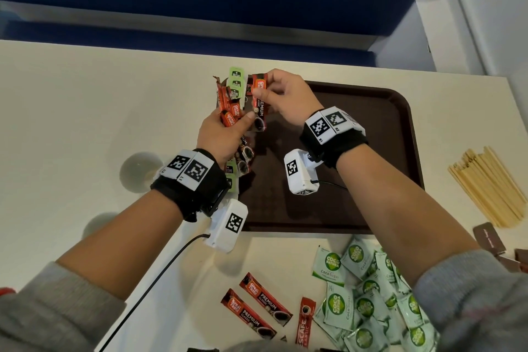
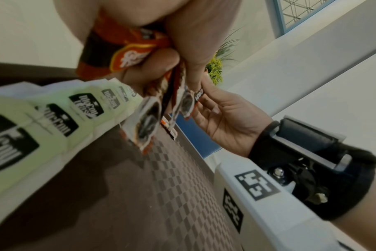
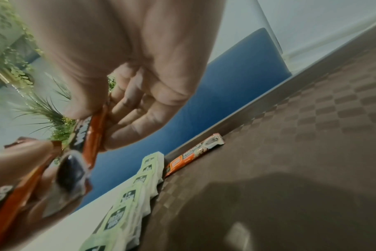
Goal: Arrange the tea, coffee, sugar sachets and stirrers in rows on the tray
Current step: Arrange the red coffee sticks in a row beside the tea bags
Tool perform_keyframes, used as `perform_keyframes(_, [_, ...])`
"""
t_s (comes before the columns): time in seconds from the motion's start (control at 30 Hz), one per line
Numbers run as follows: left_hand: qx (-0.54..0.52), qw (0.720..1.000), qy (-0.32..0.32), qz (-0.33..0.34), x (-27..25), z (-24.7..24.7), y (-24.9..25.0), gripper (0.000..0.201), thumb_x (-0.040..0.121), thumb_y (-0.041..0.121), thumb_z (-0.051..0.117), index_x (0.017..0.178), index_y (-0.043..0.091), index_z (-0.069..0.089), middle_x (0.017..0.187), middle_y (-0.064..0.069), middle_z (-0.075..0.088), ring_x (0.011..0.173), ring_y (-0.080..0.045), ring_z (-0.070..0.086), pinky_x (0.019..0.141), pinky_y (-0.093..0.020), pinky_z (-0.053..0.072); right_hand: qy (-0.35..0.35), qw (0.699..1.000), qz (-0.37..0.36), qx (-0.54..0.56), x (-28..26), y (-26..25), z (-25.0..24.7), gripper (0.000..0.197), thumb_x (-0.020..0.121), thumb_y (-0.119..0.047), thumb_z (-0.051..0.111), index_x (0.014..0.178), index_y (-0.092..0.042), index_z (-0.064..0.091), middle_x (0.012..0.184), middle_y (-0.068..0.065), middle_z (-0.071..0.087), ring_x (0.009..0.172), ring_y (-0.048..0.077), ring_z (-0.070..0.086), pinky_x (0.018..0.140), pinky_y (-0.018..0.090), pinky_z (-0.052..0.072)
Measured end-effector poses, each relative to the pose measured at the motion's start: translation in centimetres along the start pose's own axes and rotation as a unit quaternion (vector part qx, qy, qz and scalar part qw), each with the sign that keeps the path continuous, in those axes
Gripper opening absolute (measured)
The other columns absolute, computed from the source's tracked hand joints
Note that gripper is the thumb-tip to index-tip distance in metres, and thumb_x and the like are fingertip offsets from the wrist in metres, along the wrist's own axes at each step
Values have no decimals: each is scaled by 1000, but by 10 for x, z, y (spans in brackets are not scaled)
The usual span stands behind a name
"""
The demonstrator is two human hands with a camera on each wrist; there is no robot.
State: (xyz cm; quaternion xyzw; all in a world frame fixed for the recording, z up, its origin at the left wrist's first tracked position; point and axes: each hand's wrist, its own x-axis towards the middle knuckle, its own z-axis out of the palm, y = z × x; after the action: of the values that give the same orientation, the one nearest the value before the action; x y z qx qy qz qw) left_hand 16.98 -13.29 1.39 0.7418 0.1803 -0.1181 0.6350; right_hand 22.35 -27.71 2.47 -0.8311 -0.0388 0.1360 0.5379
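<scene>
Both hands meet above the tray's 9 o'clock edge. The left hand point(image 1: 220, 134) grips a bundle of coffee sticks point(image 1: 230, 111), fingers curled round them. The right hand point(image 1: 281, 97) pinches one coffee stick point(image 1: 259, 103) from that bundle between thumb and fingers. Beneath them, a row of green tea sachets point(image 3: 127, 197) lies along the 9 o'clock side of the brown tray point(image 1: 371, 128), and another coffee stick point(image 3: 193, 152) rests flat just beside that row's far end. On the bench point(image 1: 85, 100), at 6 o'clock from the tray, lie three loose coffee sticks point(image 1: 265, 303) and, at 5 o'clock, a heap of green and white sugar sachets point(image 1: 368, 294). Wooden stirrers point(image 1: 488, 183) sit in a bunch at 3 o'clock, apart from the tray.
</scene>
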Motion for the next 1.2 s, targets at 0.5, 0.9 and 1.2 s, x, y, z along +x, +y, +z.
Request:
perform_keyframes(0.5, [-55, 998, 26, -5, 10, -6, 3, 26, 80, 20, 73, 105, 19, 65, 97, -2, 72, 90, -20, 69, 91, -44, 53, -123, 989, 4, -83, -7, 0, -5, 70, 74, -21, 77, 137, -20, 47, 75, -6, 68, 81, 8, 65, 75, 4, 39])
perform_keyframes(0.9, [-66, 996, 43, -40, 14, -7, -6, 19, 84, 20, 69, 101, 18, 63, 90, -3, 71, 65, -13, 68, 47, -18, 46, 6, 991, 40, -129, -1, 31, -19, 29, 85, -15, 67, 114, -20, 68, 117, 1, 66, 113, 15, 56, 103, 26, 39])
perform_keyframes(1.2, [-35, 998, 38, -35, 16, -4, -4, 25, 81, 30, 72, 104, 23, 65, 99, -2, 72, 90, -23, 70, 87, -45, 54, 1, 961, 91, -262, 13, 39, -14, 29, 93, -20, 57, 122, -20, 63, 130, 5, 58, 121, 20, 51, 99, 23, 34])
